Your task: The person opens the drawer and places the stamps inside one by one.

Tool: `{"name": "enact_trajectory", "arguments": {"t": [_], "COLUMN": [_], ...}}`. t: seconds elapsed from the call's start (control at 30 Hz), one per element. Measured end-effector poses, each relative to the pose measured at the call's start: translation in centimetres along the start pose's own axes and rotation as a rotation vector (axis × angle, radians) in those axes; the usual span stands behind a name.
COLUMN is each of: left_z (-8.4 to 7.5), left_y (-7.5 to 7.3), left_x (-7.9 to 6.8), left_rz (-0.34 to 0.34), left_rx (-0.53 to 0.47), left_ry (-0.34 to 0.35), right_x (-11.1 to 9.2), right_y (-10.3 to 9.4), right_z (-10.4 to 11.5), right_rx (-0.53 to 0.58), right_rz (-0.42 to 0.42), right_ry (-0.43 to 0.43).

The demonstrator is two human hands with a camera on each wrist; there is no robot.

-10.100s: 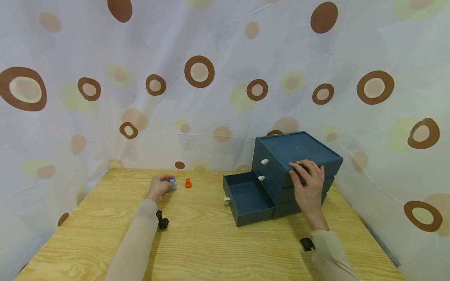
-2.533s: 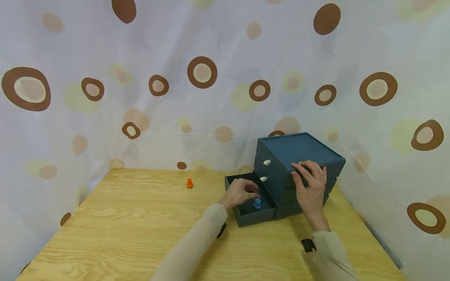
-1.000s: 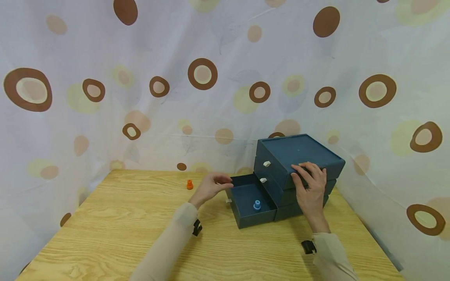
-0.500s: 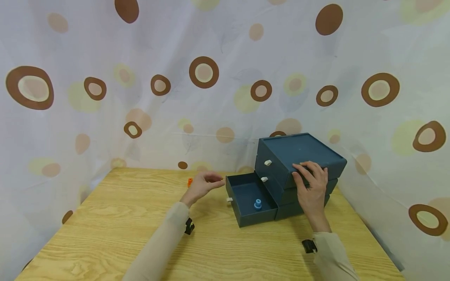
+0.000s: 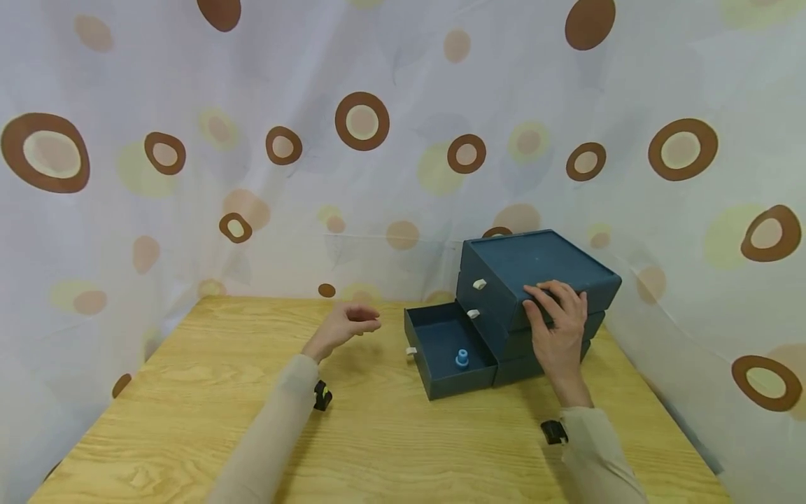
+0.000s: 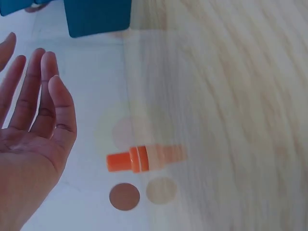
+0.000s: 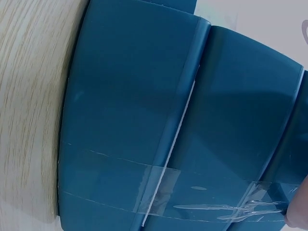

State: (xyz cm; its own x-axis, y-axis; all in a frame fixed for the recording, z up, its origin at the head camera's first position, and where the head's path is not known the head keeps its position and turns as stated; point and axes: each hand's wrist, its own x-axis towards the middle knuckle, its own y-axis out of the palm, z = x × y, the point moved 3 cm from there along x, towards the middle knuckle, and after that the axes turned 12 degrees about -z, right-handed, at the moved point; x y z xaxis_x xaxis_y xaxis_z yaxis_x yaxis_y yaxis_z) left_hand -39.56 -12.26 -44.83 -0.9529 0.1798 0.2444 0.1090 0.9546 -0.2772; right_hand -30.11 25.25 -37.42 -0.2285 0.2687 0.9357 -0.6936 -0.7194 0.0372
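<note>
My left hand (image 5: 343,327) hovers over the table left of the drawer unit, its fingers loosely bent around nothing. In the left wrist view, a small orange stepped plug-like piece (image 6: 126,160) stands apart from that hand (image 6: 36,115); in the head view the hand hides it. A matching light-blue piece (image 5: 462,359) stands upright inside the pulled-out bottom drawer (image 5: 462,384). My right hand (image 5: 559,322) holds the near top edge of the dark-blue drawer unit (image 5: 535,255), fingers over the rim, thumb on the side. Only one fingertip (image 7: 299,207) shows in the right wrist view.
The upper drawers, with small white pull tabs (image 5: 480,284), are pushed in. Clear tape (image 7: 202,192) crosses the unit's side. The wooden table (image 5: 390,448) runs back to a patterned curtain (image 5: 403,175).
My left hand had the light-blue piece on the table, then let it go in the drawer. It has since drawn back left, over the orange piece. The right hand keeps its place.
</note>
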Motion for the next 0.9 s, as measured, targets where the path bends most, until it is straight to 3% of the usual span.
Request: {"name": "enact_trajectory", "arguments": {"t": [0.23,0.7,0.9], "left_z": [0.9,2.8,3.4], "left_y": [-1.8,-4.8,-5.5], "left_x": [0.1,-0.2,-0.5], "left_rz": [-0.01,-0.146,-0.197], "left_rx": [0.009,-0.052,-0.041], "left_ry": [-0.059,-0.198,-0.221], "right_x": [0.0,0.5,0.1], "right_y": [-0.1,0.1,0.1], "right_z": [0.1,-0.1,-0.2], "right_rx": [-0.003,-0.003,-0.003], "right_rz": [-0.002,0.004,0.007], "right_ry": [-0.003,-0.011,-0.004]}}
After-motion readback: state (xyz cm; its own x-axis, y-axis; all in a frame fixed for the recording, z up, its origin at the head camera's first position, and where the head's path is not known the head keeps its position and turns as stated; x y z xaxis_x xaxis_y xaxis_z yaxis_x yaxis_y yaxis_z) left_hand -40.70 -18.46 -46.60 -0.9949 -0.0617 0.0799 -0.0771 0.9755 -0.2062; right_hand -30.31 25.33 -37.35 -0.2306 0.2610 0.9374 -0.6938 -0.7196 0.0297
